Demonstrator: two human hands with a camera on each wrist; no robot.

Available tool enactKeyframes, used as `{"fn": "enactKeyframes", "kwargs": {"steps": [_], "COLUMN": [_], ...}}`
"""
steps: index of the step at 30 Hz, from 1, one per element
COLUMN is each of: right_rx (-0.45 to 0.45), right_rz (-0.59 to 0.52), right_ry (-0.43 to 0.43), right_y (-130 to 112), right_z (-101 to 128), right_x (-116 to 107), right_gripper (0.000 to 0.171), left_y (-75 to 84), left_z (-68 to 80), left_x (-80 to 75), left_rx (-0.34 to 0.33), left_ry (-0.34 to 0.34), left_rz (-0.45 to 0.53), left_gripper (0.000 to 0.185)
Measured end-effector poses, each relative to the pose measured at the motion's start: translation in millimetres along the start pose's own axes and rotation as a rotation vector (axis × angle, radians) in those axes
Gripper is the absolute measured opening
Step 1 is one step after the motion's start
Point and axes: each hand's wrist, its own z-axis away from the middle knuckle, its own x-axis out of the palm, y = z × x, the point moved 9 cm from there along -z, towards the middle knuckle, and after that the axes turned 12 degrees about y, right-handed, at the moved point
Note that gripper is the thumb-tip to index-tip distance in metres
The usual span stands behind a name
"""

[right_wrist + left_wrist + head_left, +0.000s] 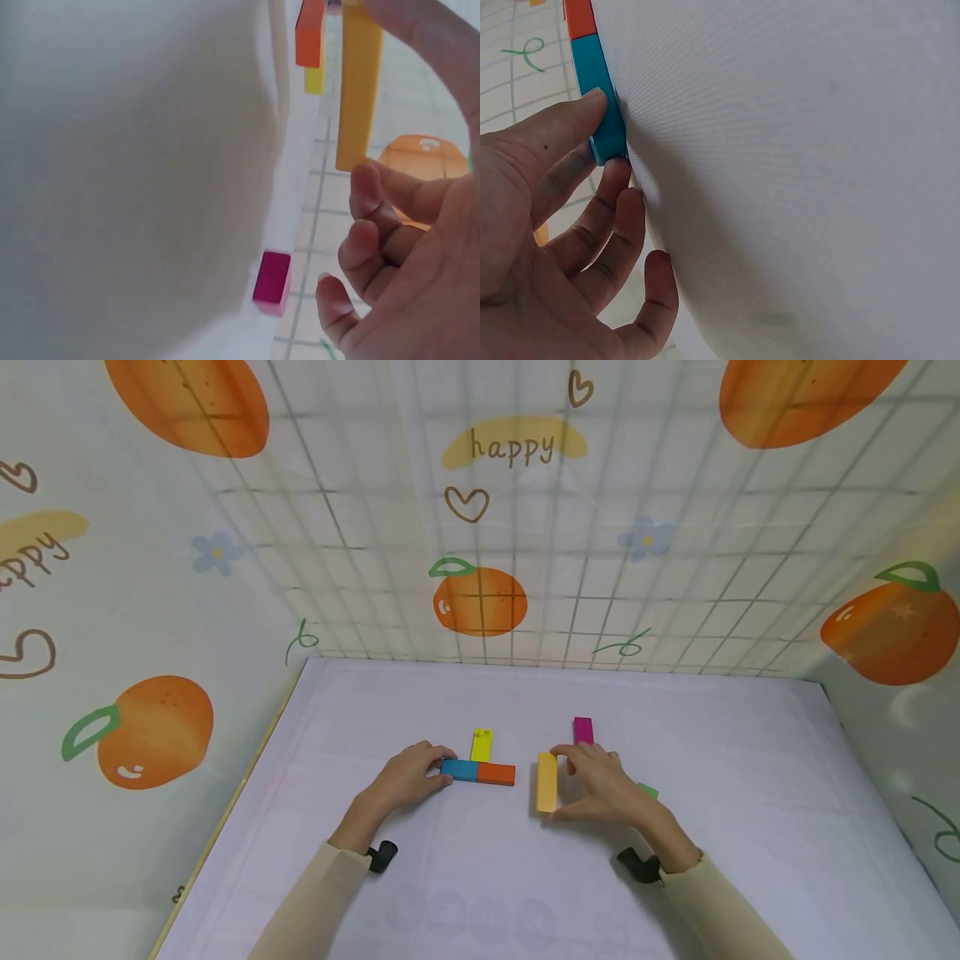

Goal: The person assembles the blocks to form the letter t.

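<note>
My left hand (408, 775) pinches the left end of a blue block (460, 770) between thumb and fingers; the left wrist view shows the thumb on its face. An orange-red block (497, 774) lies end to end with the blue one. Behind them a yellow block (482, 745) points away, close to where the two meet. My right hand (600, 781) holds a yellow-orange block (547, 782) by its two ends, and in the right wrist view it looks raised off the table. A magenta block (271, 279) stands beyond the right hand.
A green block (648, 790) is partly hidden behind the right wrist. All the blocks are on a white-covered table (337, 702). A printed curtain (390, 610) with oranges hangs at the table's far edge and along the sides.
</note>
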Motion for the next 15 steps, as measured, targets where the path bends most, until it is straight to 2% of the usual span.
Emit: {"fn": "enactKeyframes", "kwargs": {"steps": [15], "right_rx": [-0.073], "right_rz": [-0.005], "right_ry": [-0.005], "right_y": [-34], "right_z": [-12], "right_x": [25], "right_gripper": [0.090], "left_y": [-1.6], "left_z": [-1.5], "left_x": [1.8], "left_rx": [-0.002], "left_ry": [-0.004], "left_rz": [0.000], "left_gripper": [0.035]}}
